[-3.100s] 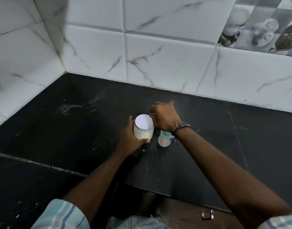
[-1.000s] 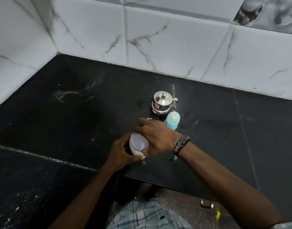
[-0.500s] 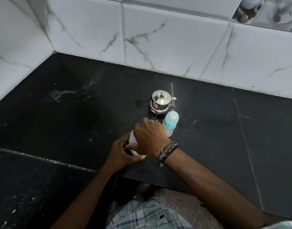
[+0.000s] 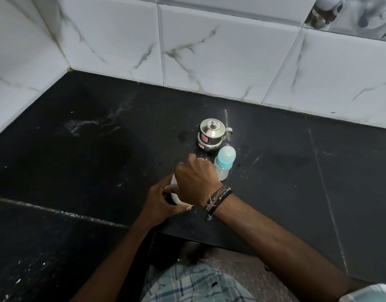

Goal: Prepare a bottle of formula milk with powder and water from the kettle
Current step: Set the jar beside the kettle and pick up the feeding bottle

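Observation:
A white powder jar (image 4: 174, 198) stands on the black counter (image 4: 78, 166) near its front edge, mostly hidden by both hands. My left hand (image 4: 161, 200) grips the jar's body from the left. My right hand (image 4: 195, 180) covers the jar's lid from above, fingers curled round it. Just right of that hand stands a baby bottle (image 4: 223, 165) with a blue cap, upright. Behind the bottle sits a small steel kettle (image 4: 211, 136) with its lid on.
White marble-patterned wall tiles (image 4: 209, 51) close off the back and left of the counter. White powder specks and a smear (image 4: 85, 125) lie on the dark surface. The counter's front edge runs just below my hands.
My right hand has come from beside the jar onto its lid and now hides it. The view has tilted down, so kettle and bottle show behind the hands.

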